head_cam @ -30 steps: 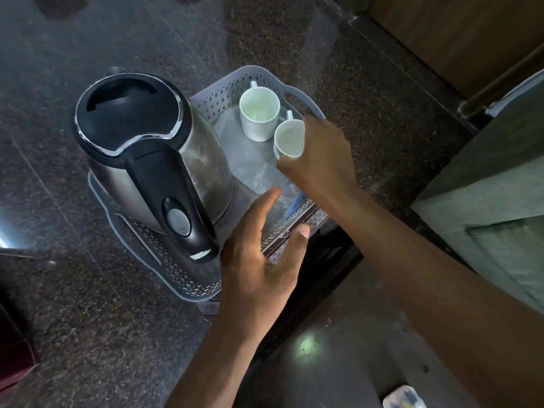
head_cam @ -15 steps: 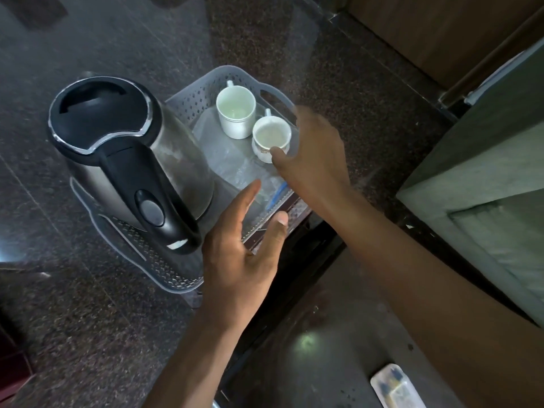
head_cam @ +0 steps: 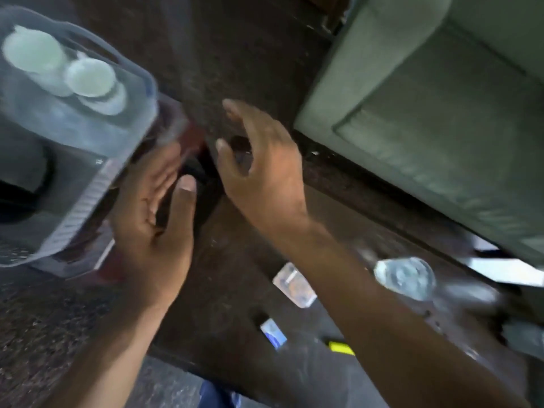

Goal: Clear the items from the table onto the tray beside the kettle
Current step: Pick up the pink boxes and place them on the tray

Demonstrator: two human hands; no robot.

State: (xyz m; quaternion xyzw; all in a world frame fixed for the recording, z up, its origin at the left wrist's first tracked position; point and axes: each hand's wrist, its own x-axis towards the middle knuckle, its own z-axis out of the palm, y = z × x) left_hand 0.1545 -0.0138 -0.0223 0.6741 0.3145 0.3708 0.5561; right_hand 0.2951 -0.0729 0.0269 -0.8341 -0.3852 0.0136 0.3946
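Observation:
The frame is blurred by motion. At the upper left the grey perforated tray (head_cam: 88, 184) holds two white cups (head_cam: 88, 79) side by side, and a dark part of the kettle (head_cam: 23, 178) shows at the left edge. My left hand (head_cam: 153, 219) is spread open, palm up, just right of the tray's near corner. My right hand (head_cam: 262, 166) hovers apart from the tray with loosely bent fingers and holds nothing. On the dark table lie a small clear packet (head_cam: 294, 285), a small blue-and-white sachet (head_cam: 273, 337), a yellow item (head_cam: 341, 347) and a clear plastic bottle (head_cam: 404, 278).
A grey-green upholstered seat (head_cam: 441, 107) fills the upper right, close to the table's far edge. Dark speckled stone floor (head_cam: 235, 54) lies between the tray and the seat. A blue trouser leg (head_cam: 217, 397) shows at the bottom.
My right hand has let go of the second cup, which stands in the tray, and has drawn back to the right. The view has swung right and down, bringing the table's small items into sight.

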